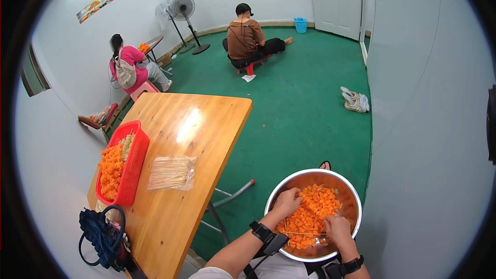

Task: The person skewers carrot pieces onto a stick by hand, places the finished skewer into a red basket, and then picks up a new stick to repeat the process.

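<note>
A large metal bowl [353, 196] sits low in front of me, holding many orange chopped pieces [316, 204] that look like carrot. My left hand [287, 201] is over the bowl's left side, its fingers bent together at the pieces; what they hold is too small to name. On the right side my right hand [337, 227] has its fingers pinched near the pieces. A thin skewer [307, 234] lies across the pieces between my hands, its ends close to them.
Left is a wooden table [217, 119] with a red basket [135, 168] of orange and pale pieces, bagged skewers [171, 172] and a dark blue bag [101, 235]. Two people [243, 39] sit farther off. Shoes [355, 100] lie on the green floor; a fan [183, 8] stands behind.
</note>
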Tool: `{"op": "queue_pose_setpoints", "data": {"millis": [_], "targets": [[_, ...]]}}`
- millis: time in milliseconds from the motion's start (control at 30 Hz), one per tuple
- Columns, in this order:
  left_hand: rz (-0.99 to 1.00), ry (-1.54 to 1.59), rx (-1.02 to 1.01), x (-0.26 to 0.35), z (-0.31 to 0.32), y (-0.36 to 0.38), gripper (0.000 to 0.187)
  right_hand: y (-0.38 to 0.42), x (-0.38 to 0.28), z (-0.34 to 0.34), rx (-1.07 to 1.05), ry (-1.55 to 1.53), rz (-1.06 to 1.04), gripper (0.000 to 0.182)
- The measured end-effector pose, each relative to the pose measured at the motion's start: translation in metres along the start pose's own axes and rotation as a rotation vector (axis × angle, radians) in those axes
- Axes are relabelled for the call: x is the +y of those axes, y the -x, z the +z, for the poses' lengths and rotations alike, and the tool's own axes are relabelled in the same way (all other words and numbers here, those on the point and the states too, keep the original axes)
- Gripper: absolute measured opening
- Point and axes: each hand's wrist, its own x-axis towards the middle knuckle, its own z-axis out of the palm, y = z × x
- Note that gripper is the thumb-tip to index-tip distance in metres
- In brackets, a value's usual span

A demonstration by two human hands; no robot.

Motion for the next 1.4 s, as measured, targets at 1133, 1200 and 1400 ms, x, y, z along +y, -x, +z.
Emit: {"op": "queue_pose_setpoints", "data": {"millis": [1133, 1200, 1400], "targets": [[0.091, -0.041, 0.047, -0.001, 0.005, 0.009, 0.028, 0.007, -0.003, 0.001, 0.009, 0.038, 0.039, 0.018], [0.117, -0.004, 0.047, -0.005, 0.009, 0.007, 0.031, 0.006, 0.001, 0.007, 0.001, 0.027, 0.023, 0.017], [0.178, 0.043, 0.186, -0.012, 0.011, 0.0, 0.036, 0.001, 0.004, 0.006, 0.131, -0.071, 0.138, 0.016]]}}
